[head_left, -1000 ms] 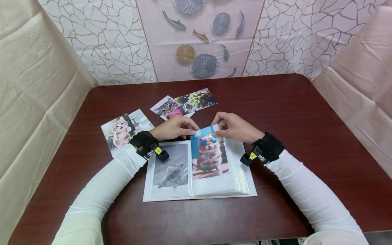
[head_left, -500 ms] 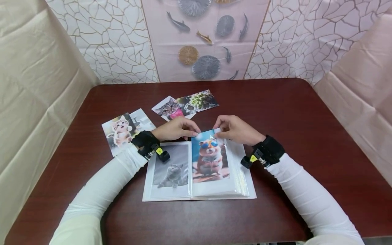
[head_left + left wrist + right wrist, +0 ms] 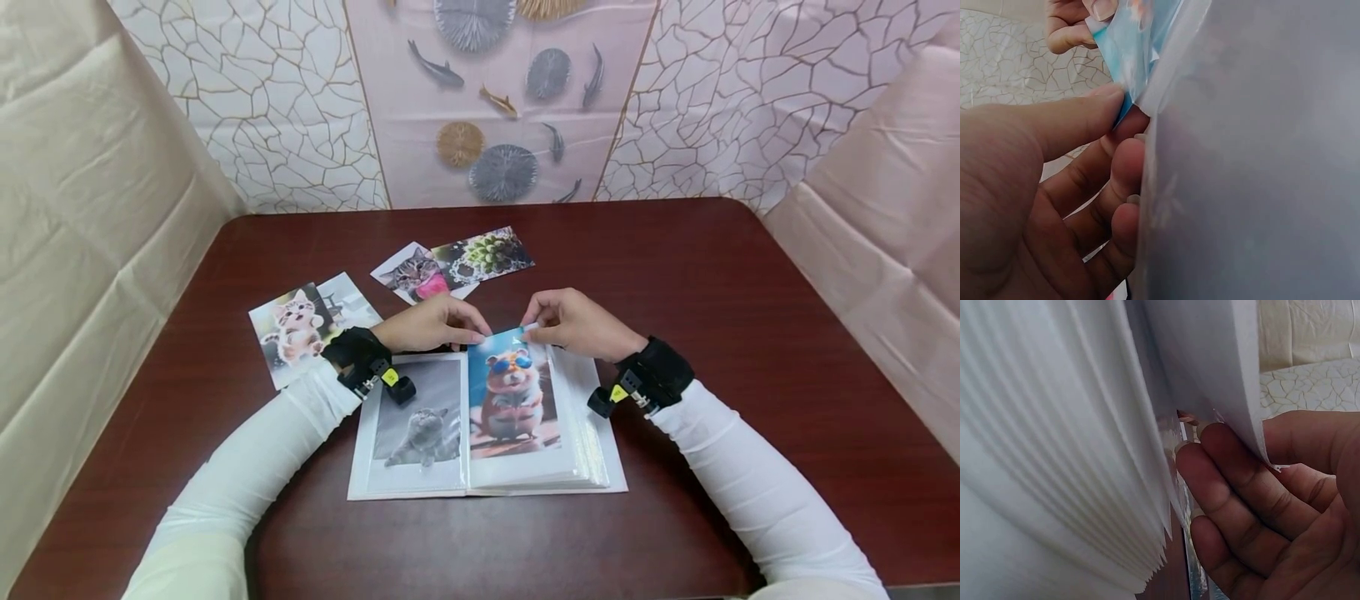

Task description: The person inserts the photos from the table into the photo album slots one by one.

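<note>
A white photo album point(image 3: 416, 479) lies spread out on the table. On its right page, a hamster photo point(image 3: 513, 404) with a blue background sits mostly inside the clear pocket, near the top. My left hand point(image 3: 442, 322) pinches the photo's top left corner between thumb and index finger, as the left wrist view shows at the blue corner point(image 3: 1124, 112). My right hand point(image 3: 577, 323) pinches the page's top edge near the photo's right corner; in the right wrist view its fingers point(image 3: 1222, 487) reach behind the page point(image 3: 1210, 356). A grey cat photo point(image 3: 420, 429) fills the left page.
Two loose photos, a kitten point(image 3: 294, 329) and a pale one point(image 3: 347, 302), lie left of the album. Behind the hands are a tabby cat photo point(image 3: 412, 271) and a succulent photo point(image 3: 487, 254), overlapping. More album pages point(image 3: 1072, 425) fan out under the raised one.
The hamster photo has slid a little further down into its pocket, and both hands have moved down with it. The head view has tilted slightly.
</note>
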{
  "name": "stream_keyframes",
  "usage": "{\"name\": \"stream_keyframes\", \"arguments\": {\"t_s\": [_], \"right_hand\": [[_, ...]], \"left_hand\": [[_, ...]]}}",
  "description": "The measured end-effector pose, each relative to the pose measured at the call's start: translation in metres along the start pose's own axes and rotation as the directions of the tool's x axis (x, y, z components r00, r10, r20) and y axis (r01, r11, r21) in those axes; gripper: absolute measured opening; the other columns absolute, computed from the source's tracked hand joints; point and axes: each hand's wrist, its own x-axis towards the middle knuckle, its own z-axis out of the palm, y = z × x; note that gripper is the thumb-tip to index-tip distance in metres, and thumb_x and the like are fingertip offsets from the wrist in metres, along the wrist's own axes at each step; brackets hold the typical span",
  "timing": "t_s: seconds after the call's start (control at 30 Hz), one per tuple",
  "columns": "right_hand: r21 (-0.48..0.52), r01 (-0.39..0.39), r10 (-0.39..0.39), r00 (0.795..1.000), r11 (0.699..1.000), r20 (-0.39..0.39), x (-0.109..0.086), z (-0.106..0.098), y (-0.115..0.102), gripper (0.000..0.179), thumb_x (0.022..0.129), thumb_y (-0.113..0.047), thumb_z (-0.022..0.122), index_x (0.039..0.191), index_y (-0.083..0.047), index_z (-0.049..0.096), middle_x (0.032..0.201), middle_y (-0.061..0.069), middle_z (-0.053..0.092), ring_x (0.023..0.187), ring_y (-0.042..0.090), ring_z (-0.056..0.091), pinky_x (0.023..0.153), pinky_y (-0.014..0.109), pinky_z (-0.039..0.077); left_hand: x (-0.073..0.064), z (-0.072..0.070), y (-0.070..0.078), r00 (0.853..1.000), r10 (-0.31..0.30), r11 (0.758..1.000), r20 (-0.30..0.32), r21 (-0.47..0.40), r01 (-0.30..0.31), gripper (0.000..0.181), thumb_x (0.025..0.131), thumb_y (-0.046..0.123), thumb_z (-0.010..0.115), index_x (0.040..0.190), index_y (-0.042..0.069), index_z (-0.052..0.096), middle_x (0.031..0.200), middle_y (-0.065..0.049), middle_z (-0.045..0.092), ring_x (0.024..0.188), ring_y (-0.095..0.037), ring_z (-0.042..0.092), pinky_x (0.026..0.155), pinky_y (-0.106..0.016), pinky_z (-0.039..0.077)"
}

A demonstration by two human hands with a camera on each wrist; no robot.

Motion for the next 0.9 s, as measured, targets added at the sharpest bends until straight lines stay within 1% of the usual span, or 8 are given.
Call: {"name": "stream_keyframes", "arguments": {"t_s": [0.27, 0.47, 0.6, 0.77, 0.9], "right_hand": [[0.005, 0.024, -0.024, 1.000, 1.000, 0.000, 0.0001, 0.0007, 0.0023, 0.004, 0.098, -0.007, 0.066, 0.100, -0.007, 0.069, 0.083, 0.009, 0.069, 0.069, 0.030, 0.054, 0.060, 0.028, 0.040], [-0.007, 0.037, -0.037, 0.999, 0.999, 0.004, -0.0004, -0.0007, 0.0022, 0.005, 0.098, -0.007, 0.065, 0.100, -0.007, 0.069, 0.084, 0.009, 0.071, 0.072, 0.034, 0.056, 0.061, 0.028, 0.039], [-0.006, 0.038, -0.038, 0.999, 0.999, 0.010, -0.0005, -0.0014, 0.0016, 0.007, 0.099, -0.006, 0.063, 0.099, -0.007, 0.070, 0.084, 0.009, 0.071, 0.074, 0.030, 0.059, 0.063, 0.028, 0.041], [-0.004, 0.041, -0.041, 0.999, 0.999, 0.015, -0.0002, -0.0013, -0.0002, 0.009, 0.100, -0.006, 0.062, 0.100, -0.006, 0.071, 0.085, 0.008, 0.072, 0.076, 0.022, 0.062, 0.066, 0.026, 0.043], [-0.002, 0.038, -0.037, 0.999, 0.999, 0.019, 0.0002, -0.0006, -0.0007, 0.009, 0.100, -0.007, 0.063, 0.099, -0.005, 0.071, 0.083, 0.009, 0.071, 0.074, 0.025, 0.061, 0.064, 0.026, 0.042]], "left_hand": [[-0.0004, 0.0011, 0.0012, 1.000, -0.004, 1.000, 0.003, 0.018, 0.004, 0.013, 0.098, 0.011, 0.067, 0.107, 0.008, 0.077, 0.085, -0.006, 0.073, 0.066, -0.017, 0.061, 0.063, -0.029, 0.053], [0.0007, 0.0004, 0.0002, 1.000, -0.006, 1.000, 0.007, 0.026, 0.006, 0.013, 0.097, 0.011, 0.068, 0.106, 0.010, 0.077, 0.088, -0.004, 0.075, 0.067, -0.016, 0.062, 0.064, -0.028, 0.054], [0.0010, 0.0004, 0.0009, 1.000, -0.001, 1.000, 0.013, 0.020, 0.001, 0.012, 0.097, 0.012, 0.069, 0.106, 0.010, 0.077, 0.093, -0.004, 0.075, 0.074, -0.015, 0.064, 0.067, -0.028, 0.054], [0.0006, 0.0013, 0.0037, 0.999, 0.030, 0.999, 0.018, 0.022, -0.030, 0.013, 0.097, 0.015, 0.069, 0.106, 0.012, 0.077, 0.099, -0.003, 0.074, 0.085, -0.015, 0.064, 0.075, -0.026, 0.052], [-0.0001, 0.0022, 0.0043, 0.999, 0.043, 0.999, 0.022, 0.021, -0.043, 0.013, 0.097, 0.016, 0.069, 0.106, 0.012, 0.078, 0.098, -0.004, 0.075, 0.086, -0.015, 0.063, 0.076, -0.026, 0.051]]}}
